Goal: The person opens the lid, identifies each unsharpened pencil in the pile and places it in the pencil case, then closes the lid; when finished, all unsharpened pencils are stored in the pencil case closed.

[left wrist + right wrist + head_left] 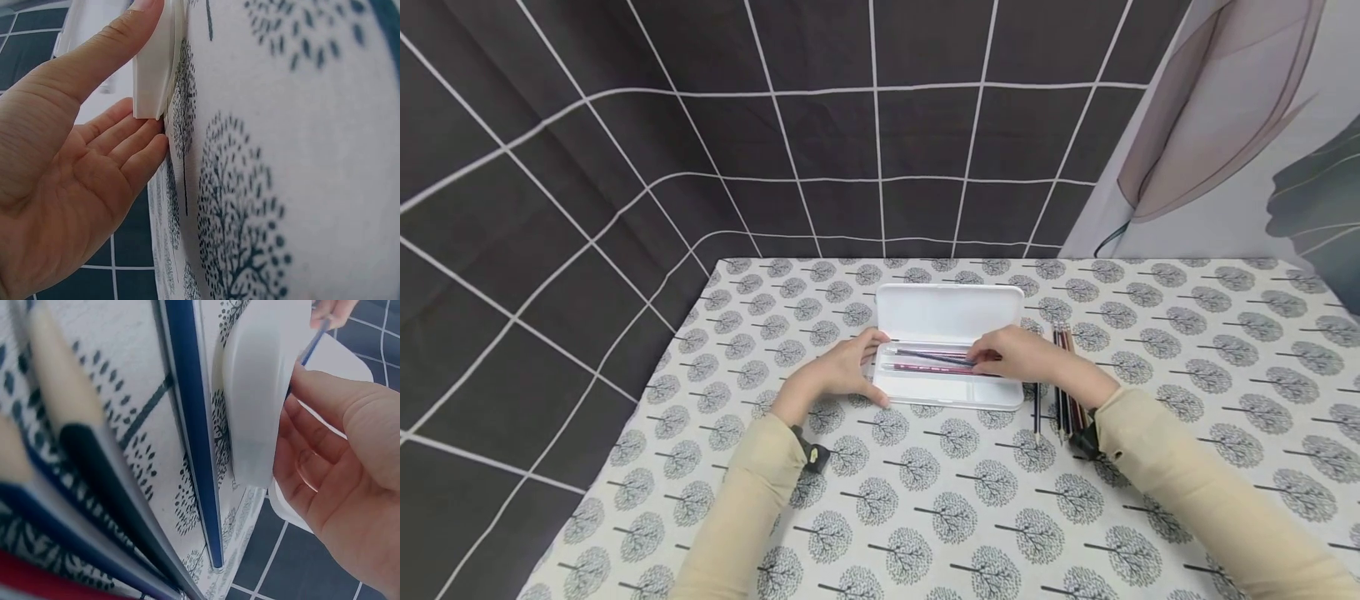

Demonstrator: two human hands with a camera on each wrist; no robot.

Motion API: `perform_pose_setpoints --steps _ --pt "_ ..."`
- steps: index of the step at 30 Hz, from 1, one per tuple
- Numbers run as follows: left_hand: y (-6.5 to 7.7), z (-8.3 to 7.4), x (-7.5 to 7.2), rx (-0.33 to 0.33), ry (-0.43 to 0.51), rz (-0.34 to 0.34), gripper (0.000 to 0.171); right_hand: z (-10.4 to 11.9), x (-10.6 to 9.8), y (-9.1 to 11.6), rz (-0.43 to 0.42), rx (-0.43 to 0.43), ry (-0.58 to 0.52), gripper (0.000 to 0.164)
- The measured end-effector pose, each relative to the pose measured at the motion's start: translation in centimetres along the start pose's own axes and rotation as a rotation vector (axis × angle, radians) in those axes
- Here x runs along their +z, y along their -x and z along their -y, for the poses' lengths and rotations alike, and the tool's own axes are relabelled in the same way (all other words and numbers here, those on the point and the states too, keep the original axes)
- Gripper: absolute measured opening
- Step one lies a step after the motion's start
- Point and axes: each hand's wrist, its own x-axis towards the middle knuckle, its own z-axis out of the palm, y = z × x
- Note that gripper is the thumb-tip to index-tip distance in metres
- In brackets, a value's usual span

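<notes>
A white pencil case (951, 312) lies with its lid raised at the back and several pencils (928, 368) in its tray. My left hand (842, 367) holds the case's left end, thumb at the near corner and fingers toward the hinge side. In the left wrist view the thumb (112, 47) lies along the white case wall (153, 69). Over the right part of the tray, my right hand (1011, 354) pinches a dark blue pencil (921, 357), which slants above the others. The right wrist view shows that blue pencil (314, 342) between thumb and fingers.
One dark blue pencil (1037, 412) lies on the tree-print tablecloth (955, 508) just right of the case. Farther right, under my right forearm, is a bunch of dark and reddish pencils (1063, 404). A dark gridded curtain (925, 133) hangs behind the table.
</notes>
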Motion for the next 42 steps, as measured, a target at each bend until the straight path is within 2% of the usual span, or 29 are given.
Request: perform_pose_setpoints --steps 11,19,24,31,38,42 --pt "0.1 -0.2 0.0 -0.003 -0.019 -0.003 0.098 -0.4 -0.4 0.8 0.024 -0.015 -0.024 0.017" --pt "0.0 -0.1 0.0 -0.003 -0.025 0.012 0.098 -0.4 -1.8 3.5 -0.031 -0.007 -0.072 0.022" --pt "0.0 -0.2 -0.1 -0.004 -0.025 0.010 0.098 -1.6 -2.4 5.8 -0.088 0.038 -0.082 0.022" --pt "0.0 -0.3 -0.1 -0.013 -0.017 0.012 0.098 -3.4 -2.7 8.8 -0.186 0.167 -0.075 0.017" --pt "0.0 -0.3 -0.1 -0.015 0.003 0.020 0.097 -4.3 -2.7 10.6 -0.127 0.372 -0.134 0.015" --pt "0.0 -0.4 -0.1 -0.012 0.010 0.023 0.097 -4.4 -2.5 10.8 -0.092 0.463 -0.145 0.022"
